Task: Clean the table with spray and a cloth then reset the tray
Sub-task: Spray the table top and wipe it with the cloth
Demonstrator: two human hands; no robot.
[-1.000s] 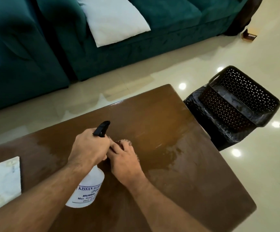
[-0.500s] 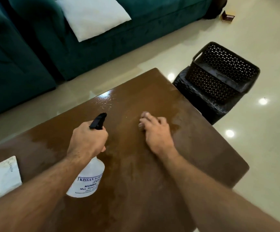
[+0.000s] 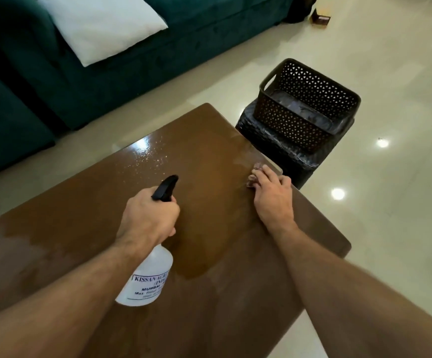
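Nearest the camera, on the brown bench (image 3: 235, 293), the left hand (image 3: 149, 218) has its grip wrapped round the neck of the white spray bottle (image 3: 147, 277), whose black nozzle (image 3: 165, 188) points toward the far left, where fine droplets glisten on the gloss. Farther right, close to the bench's right edge, the right hand (image 3: 274, 197) presses down on a small dark cloth (image 3: 253, 177) that shows only beyond the fingertips; the fingers lie over it, and whether they pinch it I cannot tell. A wet film covers the middle of the top. To wipe well, I judge the cloth should be kept flat under the palm and drawn in overlapping passes from this edge toward the far-left droplets, with the bottle parked out of the path. No tray is clearly in view; a pale object cut off at the left edge may be it. Beyond the right edge a perforated dark basket (image 3: 310, 104) sits on a wicker stand, near enough to catch anything swept off. A green sofa (image 3: 158, 60) with a white cushion (image 3: 101, 24) lies farthest.
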